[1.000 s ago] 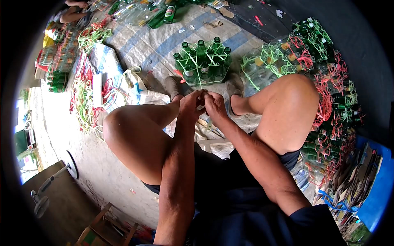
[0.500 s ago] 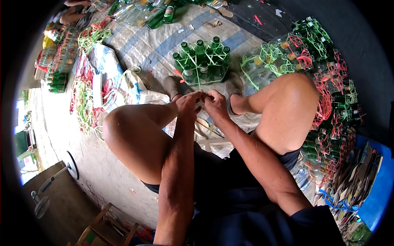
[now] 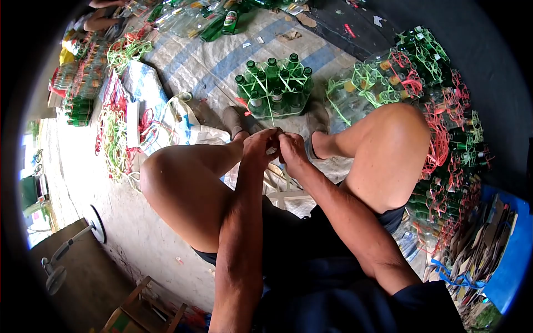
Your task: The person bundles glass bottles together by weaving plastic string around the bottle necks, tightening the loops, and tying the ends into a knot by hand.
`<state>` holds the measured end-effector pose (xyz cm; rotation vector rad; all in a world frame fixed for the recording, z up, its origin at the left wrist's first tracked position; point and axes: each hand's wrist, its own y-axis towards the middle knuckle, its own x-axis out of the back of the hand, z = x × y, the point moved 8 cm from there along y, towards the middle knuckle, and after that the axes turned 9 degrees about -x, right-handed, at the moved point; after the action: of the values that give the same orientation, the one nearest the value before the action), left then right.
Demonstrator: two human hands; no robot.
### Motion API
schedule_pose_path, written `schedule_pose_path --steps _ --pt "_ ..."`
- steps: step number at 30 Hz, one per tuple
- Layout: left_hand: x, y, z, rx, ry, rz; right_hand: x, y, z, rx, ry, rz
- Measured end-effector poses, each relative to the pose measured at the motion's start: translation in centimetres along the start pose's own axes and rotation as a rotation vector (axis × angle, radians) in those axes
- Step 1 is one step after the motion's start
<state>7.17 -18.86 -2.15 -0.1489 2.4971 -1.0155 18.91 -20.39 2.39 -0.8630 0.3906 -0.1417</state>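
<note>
Several green glass bottles (image 3: 275, 89) stand upright in a bundle on the sheet between my feet, with pale green string wound around and between them. One strand of the string (image 3: 272, 119) runs from the front of the bundle down to my fingers. My left hand (image 3: 260, 142) is closed, its fingertips pinching the string's end. Right beside it, my right hand (image 3: 291, 147) is closed too, fingertips meeting those of the left. Whatever lies between the fingertips of my right hand is too small to make out.
Tied bottle bundles (image 3: 444, 122) line the right side, near a blue container (image 3: 509, 244) of flattened cardboard. Loose bottles (image 3: 214, 28) lie at the back. Tangled string (image 3: 114, 139) is at left. Another person's arm and leg (image 3: 102, 19) show at top left.
Both my hands have moved slightly down, toward my body, still together. The strand between them and the bottles remains stretched. The view has shifted slightly.
</note>
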Motion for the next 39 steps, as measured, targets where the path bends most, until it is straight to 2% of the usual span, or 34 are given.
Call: schedule_pose_path --steps 3,6,9,13,15,17,19,24,27,31,33,35,39 --pt "0.4 -0.1 -0.4 -0.053 -0.003 -0.038 0.6 0.9 0.1 0.099 -0.16 -0.003" --pt "0.5 -0.6 -1.1 -0.085 -0.013 -0.011 1.2 1.4 0.9 0.34 -0.414 -0.147" --pt "1.7 -0.1 -0.8 -0.05 0.048 -0.054 0.7 0.3 2.0 0.523 -0.374 -0.176" --pt "3.1 1.0 0.1 -0.051 0.085 -0.096 0.4 0.5 1.9 0.554 -0.481 -0.119" --pt "2.1 0.5 -1.2 -0.325 0.237 0.055 0.2 0.2 2.0 0.566 -0.478 -0.127" --pt "2.0 0.2 -0.9 -0.304 0.224 0.058 0.0 0.2 1.6 0.519 -0.393 -0.093" --pt "0.3 -1.2 -1.3 0.005 0.046 -0.078 -0.1 0.6 1.2 0.466 -0.301 -0.054" --pt "0.6 -0.2 -0.3 0.014 -0.013 -0.023 -0.5 -0.4 1.0 0.283 -0.099 0.04" --pt "1.1 0.2 -0.3 -0.015 0.012 -0.055 0.1 1.2 -0.4 0.242 -0.17 0.029" --pt "1.1 -1.4 -1.7 -0.093 0.067 -0.147 0.9 2.7 0.0 0.521 -0.499 -0.123" --pt "2.9 1.1 -0.8 -0.193 0.181 -0.049 0.8 1.7 0.8 0.712 -0.556 -0.271" --pt "3.4 1.8 -0.5 -0.254 0.234 -0.015 0.5 0.9 1.5 0.667 -0.535 -0.209" --pt "2.7 -0.4 -1.7 -0.289 0.211 -0.114 0.2 0.9 1.6 0.534 -0.468 -0.113"
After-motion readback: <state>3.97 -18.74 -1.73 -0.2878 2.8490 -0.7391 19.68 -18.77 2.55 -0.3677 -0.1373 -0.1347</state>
